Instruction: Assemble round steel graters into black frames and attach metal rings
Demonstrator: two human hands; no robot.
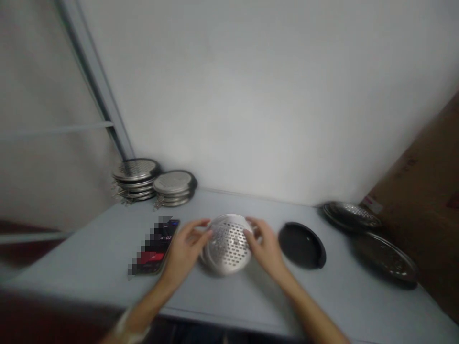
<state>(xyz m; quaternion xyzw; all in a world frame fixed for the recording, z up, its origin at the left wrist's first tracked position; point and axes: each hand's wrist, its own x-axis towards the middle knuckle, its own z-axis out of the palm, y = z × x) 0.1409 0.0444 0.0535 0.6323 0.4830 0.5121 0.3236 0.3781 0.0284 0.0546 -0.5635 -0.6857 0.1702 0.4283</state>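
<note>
Between my two hands, at the middle of the table, is a round metal grater plate [229, 246] with rows of slots in its face. My left hand [184, 251] grips its left rim between thumb and fingers. On the opposite rim, my right hand [267, 251] pinches the plate the same way. The plate is tilted a little toward me, and blur hides whether its underside touches the table. A shallow round black plastic cover [301, 244] with a raised edge lies just right of my right hand.
Left of my left hand lies a phone [168, 238]. Two stacks of round metal graters, one taller [136, 169] and one shorter [174, 181], stand at the back left. At right are a perforated disc [358, 213], a dark round dish [387, 258] and a cardboard box [426, 191]. A wall [233, 95] rises behind.
</note>
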